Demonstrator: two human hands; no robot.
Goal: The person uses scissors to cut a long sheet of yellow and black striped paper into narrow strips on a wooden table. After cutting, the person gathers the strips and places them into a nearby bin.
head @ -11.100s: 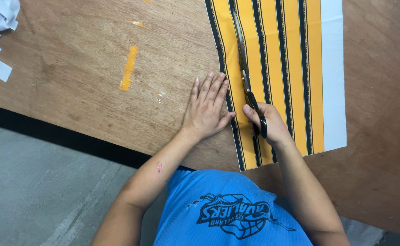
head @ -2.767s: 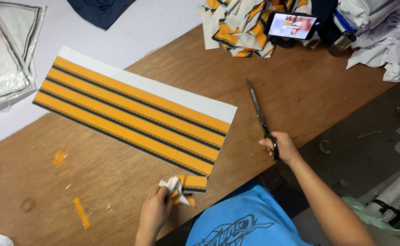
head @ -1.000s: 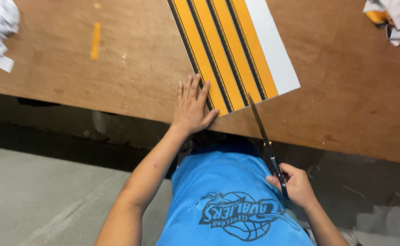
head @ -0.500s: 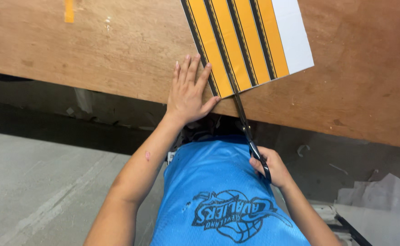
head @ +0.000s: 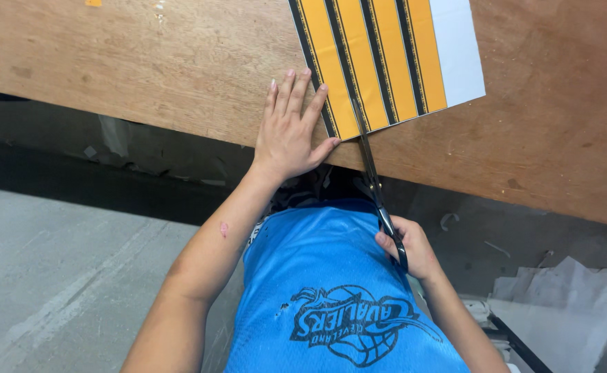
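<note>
right hand (head: pixel 408 246) grip clamped on scissors (head: pixel 376 181) handles, blades pointing away into near edge of striped sheet (head: pixel 379 59) | left hand (head: pixel 288 131) flat, fingers spread, pinning sheet's left edge on worktop (head: pixel 145 62); stripes run along the blades

My wooden table (head: pixel 145 62) carries the striped orange-and-black sheet (head: pixel 379 59) at one o'clock; orange scrap (head: pixel 93 3) at eleven.

Orange-black striped sheet (head: pixel 386 59) flat on table edge — scissors (head: pixel 376 183) at its near edge
</note>
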